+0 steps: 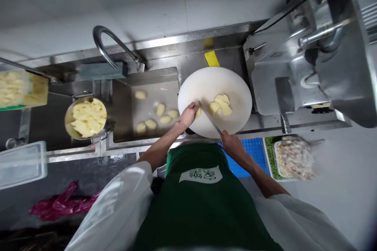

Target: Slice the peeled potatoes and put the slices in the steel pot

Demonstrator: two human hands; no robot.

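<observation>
A round white cutting board (218, 80) lies on the steel counter. My left hand (188, 115) is closed on a peeled potato piece (198, 112) at the board's near left edge. My right hand (230, 142) grips the handle of a knife (209, 117), whose blade slants up to the left and meets the potato piece. A small heap of potato slices (221, 104) lies on the board just right of the blade.
Several peeled potatoes (160, 115) lie in the sink (147, 86) left of the board, under a curved tap (110, 49). A metal pot of potato slices (87, 117) stands further left. A slicing machine (309, 59) stands at right. A blue crate (250, 153) and a food tray (294, 157) are below.
</observation>
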